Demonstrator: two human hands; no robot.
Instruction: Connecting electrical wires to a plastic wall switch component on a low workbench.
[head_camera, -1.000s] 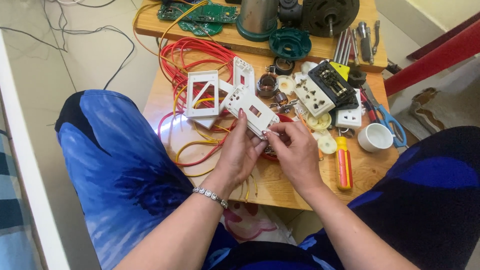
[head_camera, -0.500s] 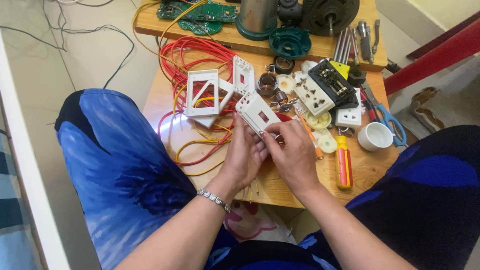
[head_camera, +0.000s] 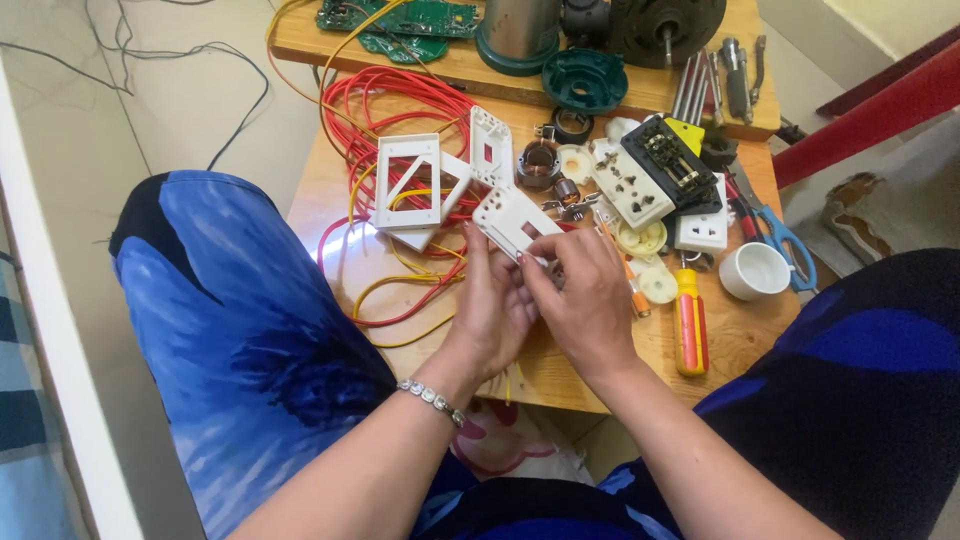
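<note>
Both my hands meet over the middle of a small wooden table (head_camera: 740, 335). My left hand (head_camera: 490, 305) cups a white plastic switch plate (head_camera: 510, 220) from below and the left. My right hand (head_camera: 585, 295) pinches the plate's near edge with thumb and forefinger. The plate is tilted, its far end pointing up and left. A bracelet sits on my left wrist.
White frames (head_camera: 408, 180) lie on coiled red and yellow wires (head_camera: 400, 100). White sockets (head_camera: 630, 185), a black socket body (head_camera: 668, 160), a red-yellow screwdriver (head_camera: 688, 325), a white cup (head_camera: 755, 270), blue scissors (head_camera: 780, 240), green circuit boards (head_camera: 400, 18) and motor parts (head_camera: 660, 25) crowd the table.
Both hands have shifted slightly up and closer together around the white plate. My right fingers have moved onto the plate's near edge.
</note>
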